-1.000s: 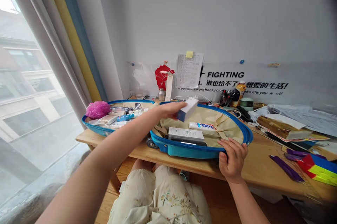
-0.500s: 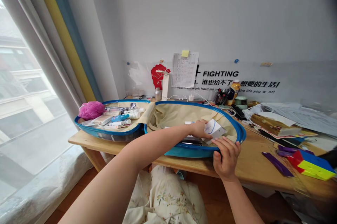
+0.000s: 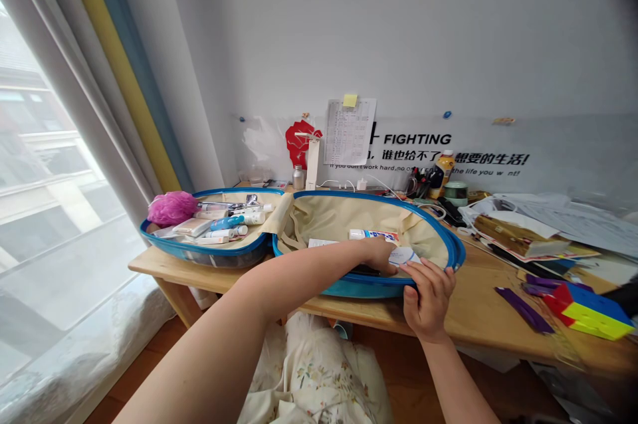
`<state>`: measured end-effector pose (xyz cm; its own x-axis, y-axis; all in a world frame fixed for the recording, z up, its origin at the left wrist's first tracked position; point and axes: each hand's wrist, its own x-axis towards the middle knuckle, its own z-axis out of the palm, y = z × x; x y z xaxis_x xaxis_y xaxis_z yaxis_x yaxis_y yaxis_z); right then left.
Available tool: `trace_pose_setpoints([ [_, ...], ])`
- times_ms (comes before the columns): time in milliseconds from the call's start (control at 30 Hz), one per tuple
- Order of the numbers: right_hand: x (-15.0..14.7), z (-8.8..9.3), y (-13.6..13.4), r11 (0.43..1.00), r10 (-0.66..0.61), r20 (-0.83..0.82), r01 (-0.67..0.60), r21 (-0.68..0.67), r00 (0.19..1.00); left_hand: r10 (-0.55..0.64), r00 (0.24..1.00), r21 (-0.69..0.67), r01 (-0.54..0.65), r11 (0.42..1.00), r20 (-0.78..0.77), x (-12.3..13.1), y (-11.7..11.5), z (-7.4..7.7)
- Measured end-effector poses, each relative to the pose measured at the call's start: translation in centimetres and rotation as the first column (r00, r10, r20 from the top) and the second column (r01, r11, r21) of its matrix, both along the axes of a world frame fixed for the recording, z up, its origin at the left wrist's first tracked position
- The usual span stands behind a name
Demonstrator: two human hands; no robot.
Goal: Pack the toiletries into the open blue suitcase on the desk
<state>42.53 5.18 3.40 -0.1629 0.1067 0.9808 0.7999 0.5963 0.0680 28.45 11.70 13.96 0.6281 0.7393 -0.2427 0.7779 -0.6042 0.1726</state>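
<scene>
Left hand [image 3: 383, 255] grips white box [image 3: 405, 256] inside suitcase [image 3: 333, 212]; can't tell if it's touching bottom. Right hand [image 3: 429, 296] clasps blue rim [image 3: 454, 246].

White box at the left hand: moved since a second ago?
Yes: the white box has moved to the right and nearer the blue suitcase's front rim.

Premises: a room in a home, apparently a study corner. Evidence noted: grey, yellow and blue curtains [image 3: 112, 55] at a window [image 3: 30, 178]; wooden floor [image 3: 155, 363]; a surface [image 3: 478, 294] bearing papers [image 3: 553, 219], a lamp [image 3: 313, 165] and a coloured cube [image 3: 593, 314]; a motivational slogan [image 3: 417, 139] on the wall [image 3: 423, 32]; toiletries [image 3: 232, 222] in an open case [image 3: 369, 288].
</scene>
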Motion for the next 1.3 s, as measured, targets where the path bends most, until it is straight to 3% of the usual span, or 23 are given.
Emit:
trace_pose_setpoints([
  [433,0.1,-0.3,0.4,1.000,0.011,-0.025,-0.011,0.013,1.000,-0.035,0.998,0.058,0.038,0.998,-0.054,-0.3,0.0,-0.5],
  [600,0.0,-0.2,0.5,1.000,0.025,-0.046,-0.025,0.008,0.999,-0.067,0.996,0.144,0.057,0.988,0.064,-2.3,0.1,1.2],
  [733,0.1,-0.5,0.7,1.000,-0.003,-0.042,0.002,-0.017,0.999,0.013,0.967,0.290,-0.089,0.953,0.253,-8.3,-0.2,4.3],
  [833,0.2,-0.6,0.8,1.000,0.008,-0.042,-0.008,-0.008,0.999,0.225,0.903,0.349,-0.357,0.867,0.365,-15.3,-0.5,6.1],
  [933,0.2,-0.5,0.8,0.999,0.036,-0.038,-0.036,0.011,0.999,0.569,0.785,0.363,-0.618,0.698,0.244,-23.1,-1.1,6.9],
  [1033,0.1,-0.2,0.7,0.999,0.036,-0.031,-0.035,0.019,0.999,0.710,0.697,0.332,-0.696,0.636,0.102,-29.7,-2.3,6.4],
  [1167,0.0,-0.1,0.7,0.999,0.020,-0.018,-0.020,0.033,1.000,0.742,0.665,0.298,-0.693,0.656,-0.088,-34.8,-4.0,4.6],
  [1300,0.0,-0.1,0.7,0.999,0.015,-0.014,-0.015,0.038,1.000,0.680,0.709,0.293,-0.621,0.727,-0.184,-36.2,-4.1,3.2],
])
